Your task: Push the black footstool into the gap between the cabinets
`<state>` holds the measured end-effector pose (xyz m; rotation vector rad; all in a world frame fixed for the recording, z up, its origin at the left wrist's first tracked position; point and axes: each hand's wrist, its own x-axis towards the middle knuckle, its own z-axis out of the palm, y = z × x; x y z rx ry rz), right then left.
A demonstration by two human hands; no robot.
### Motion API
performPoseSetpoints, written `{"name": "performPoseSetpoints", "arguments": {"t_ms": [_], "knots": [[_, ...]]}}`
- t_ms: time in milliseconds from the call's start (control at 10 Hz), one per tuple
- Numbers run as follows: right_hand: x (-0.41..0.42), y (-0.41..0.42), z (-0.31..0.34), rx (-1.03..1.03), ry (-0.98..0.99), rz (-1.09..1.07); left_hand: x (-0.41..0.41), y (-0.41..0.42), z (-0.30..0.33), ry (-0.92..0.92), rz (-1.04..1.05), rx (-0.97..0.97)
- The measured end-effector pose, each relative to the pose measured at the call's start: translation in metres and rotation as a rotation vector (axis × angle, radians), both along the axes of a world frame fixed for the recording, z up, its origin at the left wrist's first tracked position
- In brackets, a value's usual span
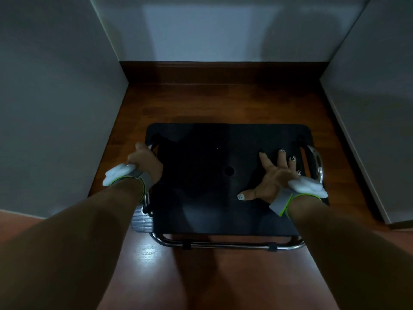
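The black footstool stands on the wooden floor, its far part between the two grey cabinets and its chrome tube frame showing at the near edge. My left hand is curled around the stool's left chrome side rail. My right hand lies flat on the right side of the black top, fingers spread, next to the right chrome handle. Both wrists wear grey straps with white sensors.
The left cabinet and the right cabinet wall in the gap. A white wall with a dark wooden skirting board closes the back. Bare wooden floor lies between the stool and the skirting.
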<state>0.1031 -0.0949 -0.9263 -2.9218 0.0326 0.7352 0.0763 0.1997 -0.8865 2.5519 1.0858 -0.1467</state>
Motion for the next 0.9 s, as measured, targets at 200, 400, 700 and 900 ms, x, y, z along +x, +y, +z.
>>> {"name": "performPoseSetpoints", "arguments": {"t_ms": [200,400,700,900], "knots": [[0.006,0.004,0.002,-0.067,0.044,0.015,-0.007,0.011,0.011,0.004,-0.144,-0.018],[-0.028,0.000,-0.001,-0.043,-0.114,-0.012,-0.032,-0.011,0.011,0.072,-0.096,0.014],[-0.127,0.005,0.005,-0.025,-0.168,0.013,-0.114,-0.043,-0.004,-0.081,-0.267,0.198],[-0.163,-0.008,0.045,0.027,-0.142,-0.056,-0.151,-0.047,0.021,-0.115,-0.293,0.058]]}}
